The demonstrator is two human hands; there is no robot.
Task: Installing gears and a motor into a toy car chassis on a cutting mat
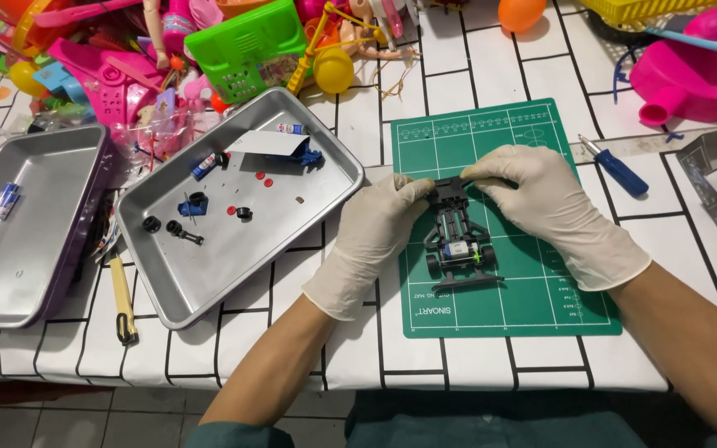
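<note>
I have both gloved hands on the toy car chassis, which lies on the green cutting mat. My left hand has its fingers clamped on the front end, and my right hand pinches the same end from the other side, seemingly to steady it flat against the surface. Just left sits a metal tray of small loose parts. A blue-handled screwdriver lies right of the mat, and a heap of plastic toys crowds the far edge.

Toy repair workbench, cutting mat, parts trays
</note>
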